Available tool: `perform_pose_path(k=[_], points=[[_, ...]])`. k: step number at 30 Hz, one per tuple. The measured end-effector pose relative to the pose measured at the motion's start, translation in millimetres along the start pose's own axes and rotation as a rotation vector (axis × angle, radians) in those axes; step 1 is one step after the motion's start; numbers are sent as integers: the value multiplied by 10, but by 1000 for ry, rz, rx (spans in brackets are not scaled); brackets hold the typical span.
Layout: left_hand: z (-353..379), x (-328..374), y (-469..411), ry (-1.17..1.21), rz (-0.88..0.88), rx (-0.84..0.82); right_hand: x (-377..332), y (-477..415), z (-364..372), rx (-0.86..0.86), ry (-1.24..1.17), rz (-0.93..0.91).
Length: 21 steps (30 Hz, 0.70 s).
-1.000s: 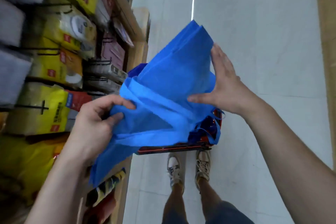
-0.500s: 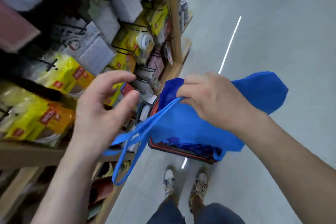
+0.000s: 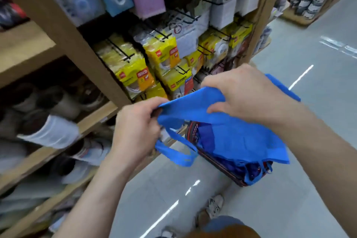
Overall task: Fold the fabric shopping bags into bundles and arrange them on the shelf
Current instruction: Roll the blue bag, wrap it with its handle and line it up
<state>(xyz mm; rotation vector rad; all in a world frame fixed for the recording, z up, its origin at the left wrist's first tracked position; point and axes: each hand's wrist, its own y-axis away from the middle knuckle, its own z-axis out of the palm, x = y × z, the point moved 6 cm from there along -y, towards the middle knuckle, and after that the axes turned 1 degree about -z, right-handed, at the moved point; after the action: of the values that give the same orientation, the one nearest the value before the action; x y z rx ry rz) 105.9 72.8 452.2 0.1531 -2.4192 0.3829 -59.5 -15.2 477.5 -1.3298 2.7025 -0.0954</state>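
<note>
A blue fabric shopping bag (image 3: 239,137) hangs in the air between both hands, in front of the wooden shelf (image 3: 96,120). My left hand (image 3: 137,131) grips its left corner, fingers curled round the fabric. My right hand (image 3: 243,92) grips the folded top edge from above. A blue handle loop (image 3: 177,156) dangles below my left hand. Under the bag stands a red and black basket (image 3: 218,162) with more blue bags (image 3: 253,172) in it.
The shelf on the left carries yellow packets (image 3: 133,71) on black hooks, white and pastel packs above, and rolled goods on lower boards. The grey floor aisle (image 3: 301,189) runs to the right. My shoes (image 3: 214,206) stand below the basket.
My left hand, open and off the bag half a second ago, now grips its left corner. The bag has turned from upright to lying across, and the view has swung up toward the shelf.
</note>
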Motion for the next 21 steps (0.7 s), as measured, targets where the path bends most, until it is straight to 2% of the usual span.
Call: perform_pose_path(k=[3, 4, 6, 8, 10, 11, 14, 16, 18, 21], points=[[-576, -450, 440, -89, -130, 118, -77, -69, 54, -114, -70, 137], [-742, -631, 611, -74, -201, 143, -170, -128, 76, -112, -106, 146], [-1067, -946, 963, -76, -351, 176, -446, -260, 92, -17, -361, 143], [-1362, -1241, 1297, -211, -483, 133, -899, -411, 83, 103, -636, 87], [-1627, -1397, 1611, -467, -553, 61, -1555, -556, 24, 192, -652, -71], [-1745, -1405, 1749, -489, -521, 80, -1934, -618, 7, 216, -620, -182], [-2068, -1234, 2029, -243, -367, 290, -3015, -746, -24, 239, -543, -483], [-2266, -1255, 2201, -76, -380, 403, -3552, -787, -46, 247, -567, -594], [-2524, -1380, 2457, 15, -400, 561, -3879, -857, -25, 177, -668, -607], [-2920, -1661, 2977, 62, -486, 758, -4109, -1054, 171, -54, -718, -585]])
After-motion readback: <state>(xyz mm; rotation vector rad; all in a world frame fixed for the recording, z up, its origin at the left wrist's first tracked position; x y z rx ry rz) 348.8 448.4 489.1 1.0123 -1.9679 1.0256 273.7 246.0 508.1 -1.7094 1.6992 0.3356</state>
